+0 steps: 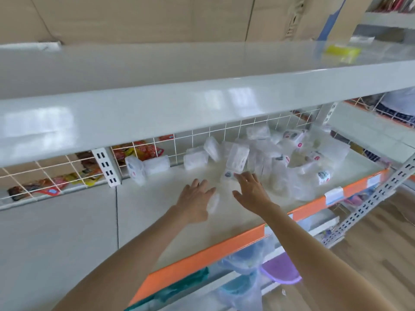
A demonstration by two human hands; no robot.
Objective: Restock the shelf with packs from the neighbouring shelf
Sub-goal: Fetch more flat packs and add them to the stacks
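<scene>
Both forearms reach over the shelf (157, 212), the left hand (195, 199) and right hand (251, 191) spread and holding nothing, with the upright pack (235, 159) just beyond the right fingertips, nearer that hand.

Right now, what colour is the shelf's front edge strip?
Orange front edge strip, clearest in the head view.

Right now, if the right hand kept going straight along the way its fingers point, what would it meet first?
Most likely the upright clear pack just beyond the right hand, at the near edge of the pile of packs. The fingertips look almost on its lower end, though blur leaves contact unclear.
</scene>
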